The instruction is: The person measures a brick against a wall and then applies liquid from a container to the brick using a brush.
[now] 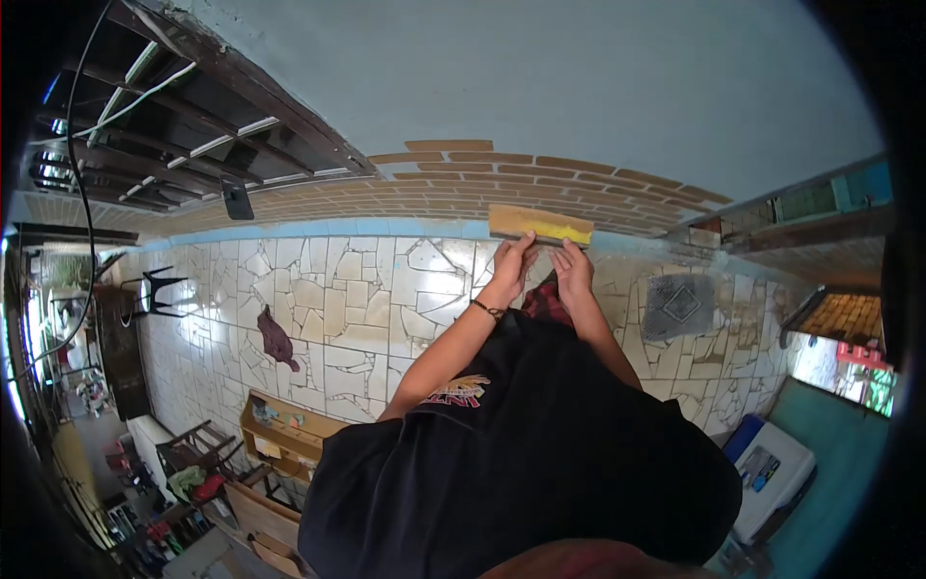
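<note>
A flat rectangular board (540,224), orange-tan with a bright yellow patch on its right part, lies between my hands and the brick-patterned wall (569,181). My left hand (514,262) grips the board's near edge close to its middle, thumb on top and the other fingers partly hidden below. My right hand (573,267) holds the same edge farther right, its thumb near the yellow patch. A dark bracelet (487,310) circles my left wrist.
A dark cloth (276,339) lies on the stone-patterned floor (342,333) to the left, a grey mat (679,307) to the right. Behind on the left stand a wooden shelf (253,425) and a dark stool (159,290). A white-lidded cooler (776,468) is at the lower right.
</note>
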The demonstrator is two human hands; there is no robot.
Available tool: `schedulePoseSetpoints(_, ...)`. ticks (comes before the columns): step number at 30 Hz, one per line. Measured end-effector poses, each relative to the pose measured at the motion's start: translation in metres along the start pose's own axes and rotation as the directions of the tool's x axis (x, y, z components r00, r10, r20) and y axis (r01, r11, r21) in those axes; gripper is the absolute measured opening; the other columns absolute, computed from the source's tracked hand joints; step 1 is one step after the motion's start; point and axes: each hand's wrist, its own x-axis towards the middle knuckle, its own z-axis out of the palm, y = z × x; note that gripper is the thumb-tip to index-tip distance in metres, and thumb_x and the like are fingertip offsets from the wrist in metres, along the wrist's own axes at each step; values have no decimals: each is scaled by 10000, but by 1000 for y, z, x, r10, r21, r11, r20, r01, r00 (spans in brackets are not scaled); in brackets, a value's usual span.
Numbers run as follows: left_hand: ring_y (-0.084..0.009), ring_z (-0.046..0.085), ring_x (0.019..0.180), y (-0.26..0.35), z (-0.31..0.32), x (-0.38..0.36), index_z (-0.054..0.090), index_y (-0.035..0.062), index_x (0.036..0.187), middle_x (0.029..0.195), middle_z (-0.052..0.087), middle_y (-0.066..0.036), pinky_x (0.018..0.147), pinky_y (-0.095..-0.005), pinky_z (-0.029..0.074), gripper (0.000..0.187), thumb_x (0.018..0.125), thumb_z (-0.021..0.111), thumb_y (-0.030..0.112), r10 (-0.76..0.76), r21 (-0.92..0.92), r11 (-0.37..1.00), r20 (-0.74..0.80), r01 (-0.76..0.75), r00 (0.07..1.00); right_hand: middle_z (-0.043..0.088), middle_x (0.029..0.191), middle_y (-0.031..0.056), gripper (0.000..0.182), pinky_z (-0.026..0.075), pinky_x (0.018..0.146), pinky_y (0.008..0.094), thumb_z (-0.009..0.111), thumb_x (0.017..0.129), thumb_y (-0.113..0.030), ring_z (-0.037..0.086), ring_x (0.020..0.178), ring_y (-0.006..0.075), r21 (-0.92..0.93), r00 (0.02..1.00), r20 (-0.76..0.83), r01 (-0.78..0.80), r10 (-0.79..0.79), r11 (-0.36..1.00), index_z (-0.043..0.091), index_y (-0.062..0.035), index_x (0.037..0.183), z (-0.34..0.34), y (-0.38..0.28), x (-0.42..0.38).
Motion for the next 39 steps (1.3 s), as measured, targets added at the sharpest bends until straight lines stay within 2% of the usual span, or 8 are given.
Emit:
schedulePoseSetpoints(2, -205, 602, 1007, 1, 10, 35, 444, 55, 1015, 1024, 602, -101, 885, -340, 475, 435, 828, 769, 274, 14, -25, 1000, -7, -14, 1000, 580, 1086, 132, 383, 489, 949, 363, 723, 825, -140, 591, 1047, 268, 0, 1000, -9, -3, 3, 1000, 520, 13, 1111, 12, -17, 27)
schedulePoseSetpoints(3, -194, 620, 927, 4, 19, 46, 437, 68, 1002, 942, 601, -77, 822, -323, 496, 457, 808, 791, 283, 33, -60, 998, -25, -35, 999, 579, 1081, 134, 383, 491, 951, 365, 723, 823, -134, 591, 1045, 271, -4, 1000, -8, -16, 16, 1000, 518, 17, 1109, 16, -24, 43)
schedulePoseSetpoints(7, -193, 617, 847, 8, 49, 84, 461, 114, 822, 922, 579, -58, 811, -339, 523, 356, 837, 760, 307, 131, -65, 987, -219, -148, 967, 556, 1103, 185, 392, 465, 998, 370, 701, 834, -154, 584, 1068, 309, -63, 1000, -4, -27, 26, 998, 524, 52, 1117, 24, -45, 90)
schedulePoseSetpoints(8, -195, 615, 854, 10, 55, 91, 465, 108, 830, 921, 578, -60, 816, -336, 524, 353, 838, 759, 304, 131, -71, 986, -219, -150, 967, 546, 1118, 208, 400, 450, 1021, 370, 691, 842, -171, 581, 1082, 325, -85, 1000, 3, -12, 12, 996, 528, 64, 1122, 27, -50, 100)
schedulePoseSetpoints(11, -200, 607, 883, 10, 50, 117, 486, 83, 872, 919, 576, -63, 835, -329, 525, 346, 838, 758, 295, 110, -77, 989, -207, -128, 972, 573, 1073, 161, 427, 501, 972, 387, 722, 805, -87, 588, 1050, 298, -48, 998, -16, -69, 68, 996, 503, 59, 1141, 30, -65, 124)
schedulePoseSetpoints(22, -225, 604, 1017, 53, 36, 151, 564, -18, 1049, 1076, 601, -109, 887, -320, 519, 398, 825, 767, 242, -35, -27, 999, -126, 32, 991, 539, 1102, 181, 390, 448, 1017, 355, 672, 851, -196, 571, 1099, 303, -93, 999, 29, -32, 35, 995, 534, 53, 1118, 46, -54, 154)
schedulePoseSetpoints(33, -219, 606, 1031, 61, 29, 163, 502, 34, 1031, 1043, 591, -89, 889, -325, 502, 385, 848, 751, 264, -62, -5, 998, -36, 61, 997, 577, 1000, 148, 278, 476, 972, 347, 665, 853, -173, 616, 998, 285, -49, 1000, -18, -12, 11, 999, 538, 14, 1016, 54, -51, 153)
schedulePoseSetpoints(39, -211, 614, 998, 65, 28, 167, 505, 42, 1004, 1021, 586, -80, 855, -314, 513, 373, 848, 752, 273, -53, -13, 999, -23, 53, 998, 558, 1008, 143, 372, 481, 954, 337, 699, 835, -166, 602, 1020, 286, -67, 1000, -27, -3, 2, 998, 534, 36, 1100, 62, -54, 156)
